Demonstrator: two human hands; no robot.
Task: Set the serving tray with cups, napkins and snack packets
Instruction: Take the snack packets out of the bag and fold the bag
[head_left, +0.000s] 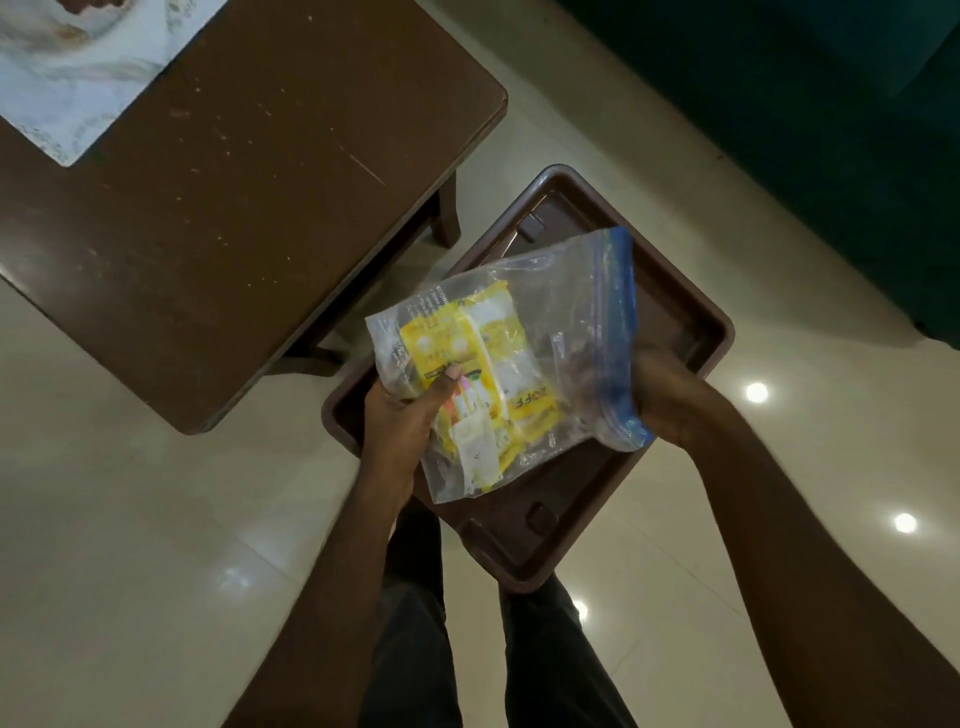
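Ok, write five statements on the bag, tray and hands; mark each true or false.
Both the left hand and right hand hold the clear zip bag. True.
The packets lie loose on the tray. False: the yellow packets are inside the bag.
Cups stand on the tray. False: none show there.
The blue zip strip is at the right hand's end. True.
The bag rests on a table. False: it is held above the tray, clear of the brown table.

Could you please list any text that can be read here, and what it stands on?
"OFF", partial: on the yellow snack packet in the clear blue-sealed zip bag.
Fine black print at the packets' upper end: too small to read.
Dark strip beside the left hand: blurred.
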